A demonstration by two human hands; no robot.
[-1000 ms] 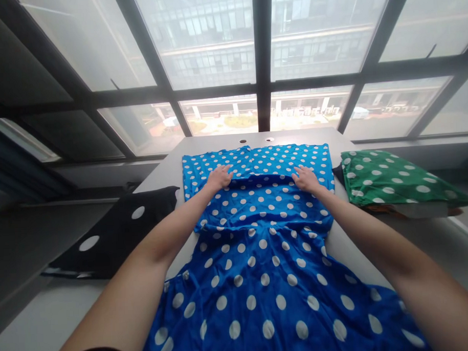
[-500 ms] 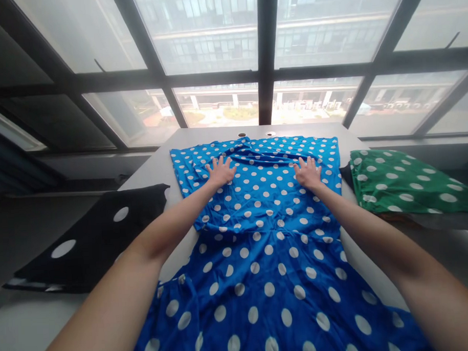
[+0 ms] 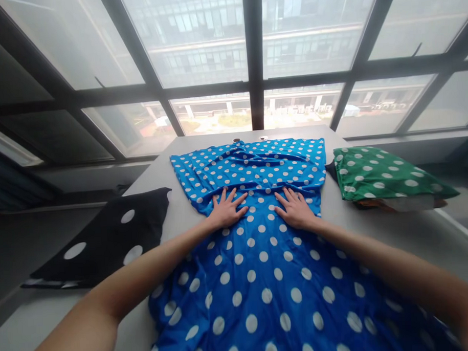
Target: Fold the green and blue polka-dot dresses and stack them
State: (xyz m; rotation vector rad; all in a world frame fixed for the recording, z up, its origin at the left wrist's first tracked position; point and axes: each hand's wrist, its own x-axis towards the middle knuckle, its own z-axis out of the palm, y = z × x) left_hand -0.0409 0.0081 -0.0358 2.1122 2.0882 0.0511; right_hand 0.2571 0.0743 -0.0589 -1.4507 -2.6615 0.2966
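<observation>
A blue dress with white polka dots [image 3: 263, 256] lies spread over the white table, its top toward the window and its skirt running down to the near edge of the view. My left hand [image 3: 226, 210] rests flat on the dress around its waist, fingers spread. Level with it on the right, my right hand [image 3: 294, 208] also presses flat on the fabric with fingers apart. Just beyond my fingertips the cloth bunches into a crosswise fold, and more wrinkles cross the upper part.
On the left lies a folded black cloth with large white dots [image 3: 106, 241]. A folded green cloth with white dots [image 3: 387, 172] sits on a stack at the right. The white table [image 3: 142, 181] reaches to the window frame [image 3: 255, 62]. Two round holes are near its far edge.
Both hands have slid toward me over the dress, from its upper part down to the waist. The cloth beyond them has gathered into a fold. The view has shifted slightly.
</observation>
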